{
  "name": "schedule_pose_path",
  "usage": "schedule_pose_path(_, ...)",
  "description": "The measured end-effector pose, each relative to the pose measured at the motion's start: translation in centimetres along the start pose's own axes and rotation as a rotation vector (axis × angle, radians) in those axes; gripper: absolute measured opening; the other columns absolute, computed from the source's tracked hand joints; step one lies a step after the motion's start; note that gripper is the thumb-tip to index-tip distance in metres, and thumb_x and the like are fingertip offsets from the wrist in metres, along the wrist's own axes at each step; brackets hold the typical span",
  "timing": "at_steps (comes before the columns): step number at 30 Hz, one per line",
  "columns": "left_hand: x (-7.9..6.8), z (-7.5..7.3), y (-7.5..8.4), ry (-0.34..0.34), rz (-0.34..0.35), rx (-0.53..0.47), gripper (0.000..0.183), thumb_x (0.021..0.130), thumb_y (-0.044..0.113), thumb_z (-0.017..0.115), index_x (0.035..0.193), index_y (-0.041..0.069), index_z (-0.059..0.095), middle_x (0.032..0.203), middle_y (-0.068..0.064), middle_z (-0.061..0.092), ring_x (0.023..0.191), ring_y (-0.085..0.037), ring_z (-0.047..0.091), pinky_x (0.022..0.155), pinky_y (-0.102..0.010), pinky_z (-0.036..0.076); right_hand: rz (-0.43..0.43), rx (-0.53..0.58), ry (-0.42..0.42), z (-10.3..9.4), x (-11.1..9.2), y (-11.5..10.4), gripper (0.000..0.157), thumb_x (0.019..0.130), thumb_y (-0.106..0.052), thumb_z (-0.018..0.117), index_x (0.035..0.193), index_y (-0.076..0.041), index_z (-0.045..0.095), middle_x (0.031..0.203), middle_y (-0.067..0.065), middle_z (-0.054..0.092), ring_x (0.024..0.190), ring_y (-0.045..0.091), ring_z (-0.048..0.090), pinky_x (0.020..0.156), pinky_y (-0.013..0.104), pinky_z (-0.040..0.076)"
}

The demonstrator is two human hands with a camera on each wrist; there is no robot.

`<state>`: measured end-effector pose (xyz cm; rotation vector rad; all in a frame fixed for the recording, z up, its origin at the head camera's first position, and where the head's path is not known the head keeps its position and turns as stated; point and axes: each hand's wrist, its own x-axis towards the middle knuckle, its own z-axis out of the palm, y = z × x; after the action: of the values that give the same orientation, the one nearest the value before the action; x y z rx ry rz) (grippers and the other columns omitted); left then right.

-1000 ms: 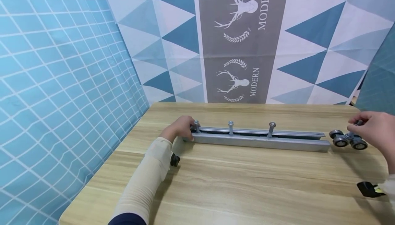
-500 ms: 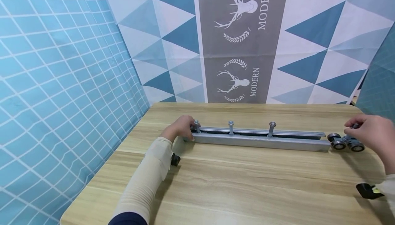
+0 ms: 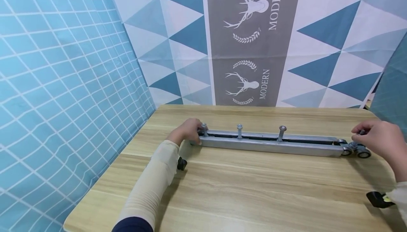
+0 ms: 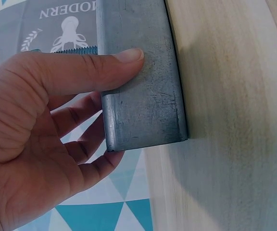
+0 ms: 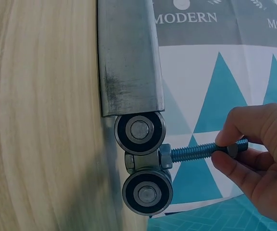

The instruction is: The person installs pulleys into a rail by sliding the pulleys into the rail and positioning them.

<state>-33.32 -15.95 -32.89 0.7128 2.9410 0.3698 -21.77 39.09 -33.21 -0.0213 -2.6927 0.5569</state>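
Observation:
A grey metal track [image 3: 273, 147], slotted along its top, lies across the table. Three upright bolts [image 3: 240, 132] stick out of the slot. At the track's left end my left hand [image 3: 188, 132] grips it, the thumb on the near side wall and the other fingers behind, as the left wrist view shows. My right hand [image 3: 381, 136] pinches the threaded bolt [image 5: 196, 153] of a roller trolley [image 5: 143, 161] between thumb and fingers. The trolley's front wheels [image 5: 139, 130] sit at the track's right end, partly inside it; its rear wheels [image 5: 147, 192] are outside.
The wood-grain table [image 3: 241, 189] extends toward me in front of the track. Behind it hangs a patterned cloth [image 3: 245, 41], and a blue checked cloth [image 3: 57, 83] covers the left side. Black wrist-worn pieces [image 3: 379, 199] hang near both wrists.
My right hand has moved left with the roller trolley, from apart from the track's right end to its front wheels entering that end. My left hand has kept its grip on the track.

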Motion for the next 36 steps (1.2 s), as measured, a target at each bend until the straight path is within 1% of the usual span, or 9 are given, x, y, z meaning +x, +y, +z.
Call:
schedule_pose_path(7, 0.1, -0.1, 0.1, -0.007, 0.005, 0.014, 0.051, 0.064, 0.007, 0.088, 0.112, 0.015, 0.074, 0.107, -0.003, 0.067, 0.093, -0.017, 0.059, 0.085, -0.036, 0.050, -0.015, -0.002, 0.007, 0.2, 0.0, -0.4, 0.008, 0.078, 0.000, 0.070, 0.078, 0.008, 0.066, 0.068, 0.015, 0.060, 0.058, 0.024, 0.051, 0.047, 0.032, 0.039)
schedule_pose_path(10, 0.1, -0.1, 0.1, -0.004, 0.002, 0.001, 0.050, 0.062, 0.006, 0.089, 0.109, 0.014, 0.074, 0.104, -0.003, 0.067, 0.090, -0.017, 0.058, 0.083, -0.036, 0.050, -0.025, 0.000, 0.006, 0.3, 0.1, -0.5, 0.008, 0.078, 0.001, 0.070, 0.077, 0.008, 0.066, 0.068, 0.014, 0.060, 0.058, 0.024, 0.051, 0.047, 0.031, 0.039)
schedule_pose_path(16, 0.2, -0.1, 0.1, -0.002, -0.003, -0.011, 0.048, 0.060, 0.006, 0.090, 0.105, 0.012, 0.074, 0.099, -0.002, 0.066, 0.086, -0.017, 0.057, 0.082, -0.034, 0.050, -0.035, -0.005, -0.009, 0.6, 0.3, -0.7, 0.009, 0.078, 0.000, 0.071, 0.079, 0.008, 0.067, 0.068, 0.014, 0.061, 0.059, 0.025, 0.052, 0.047, 0.034, 0.041)
schedule_pose_path(20, 0.1, -0.2, 0.2, -0.006, -0.001, -0.007, 0.049, 0.061, 0.006, 0.089, 0.107, 0.013, 0.074, 0.100, -0.002, 0.067, 0.087, -0.017, 0.057, 0.084, -0.035, 0.050, -0.051, -0.005, -0.014, 0.7, 0.3, -0.9, 0.009, 0.077, 0.000, 0.071, 0.079, 0.008, 0.067, 0.068, 0.013, 0.061, 0.058, 0.024, 0.053, 0.048, 0.034, 0.042)
schedule_pose_path(23, 0.1, -0.2, 0.1, -0.005, 0.006, 0.001, 0.050, 0.062, 0.006, 0.089, 0.109, 0.013, 0.074, 0.103, -0.003, 0.067, 0.090, -0.017, 0.059, 0.085, -0.035, 0.050, -0.071, -0.003, -0.012, 0.8, 0.4, -1.1, 0.007, 0.077, 0.000, 0.070, 0.078, 0.007, 0.068, 0.067, 0.012, 0.061, 0.057, 0.022, 0.052, 0.048, 0.033, 0.041)
schedule_pose_path(29, 0.1, -0.1, -0.1, -0.006, 0.015, 0.023, 0.052, 0.062, 0.007, 0.089, 0.112, 0.014, 0.074, 0.106, -0.003, 0.068, 0.093, -0.018, 0.060, 0.086, -0.036, 0.050, -0.109, 0.003, -0.007, 1.2, 0.6, -1.2, 0.005, 0.074, 0.001, 0.069, 0.076, 0.006, 0.068, 0.064, 0.007, 0.061, 0.056, 0.017, 0.050, 0.048, 0.031, 0.040)
schedule_pose_path(36, 0.1, -0.1, 0.0, -0.009, 0.014, 0.017, 0.052, 0.063, 0.007, 0.089, 0.112, 0.014, 0.074, 0.108, -0.004, 0.068, 0.096, -0.019, 0.060, 0.088, -0.036, 0.050, -0.112, 0.012, -0.047, 1.3, 0.6, -1.6, 0.009, 0.077, 0.000, 0.069, 0.082, 0.007, 0.067, 0.067, 0.007, 0.060, 0.057, 0.017, 0.050, 0.049, 0.032, 0.041)
